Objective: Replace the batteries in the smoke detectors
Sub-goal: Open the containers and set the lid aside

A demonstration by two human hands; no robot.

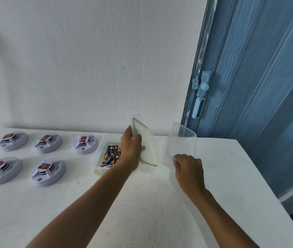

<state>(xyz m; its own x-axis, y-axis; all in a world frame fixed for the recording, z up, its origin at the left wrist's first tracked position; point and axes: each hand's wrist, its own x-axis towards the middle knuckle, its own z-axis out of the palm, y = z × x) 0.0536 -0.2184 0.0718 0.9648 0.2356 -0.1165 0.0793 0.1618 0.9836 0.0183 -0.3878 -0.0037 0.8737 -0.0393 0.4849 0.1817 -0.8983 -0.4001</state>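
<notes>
Several white smoke detectors (47, 143) with red labels lie in two rows on the left of the white table (142, 203). A clear plastic box (97, 164) holding several batteries (110, 154) stands right of them. My left hand (130, 149) grips a clear lid with a green rim (148, 145), tilted up on its edge just right of the box. My right hand (188, 169) holds a second clear container (181, 142), tipped up on the table, by its near lower corner.
A white wall runs along the table's far edge. A blue door (258, 86) with a light blue latch (200, 97) stands at the right, close to the table's far right corner. The table's right edge slants down toward the lower right.
</notes>
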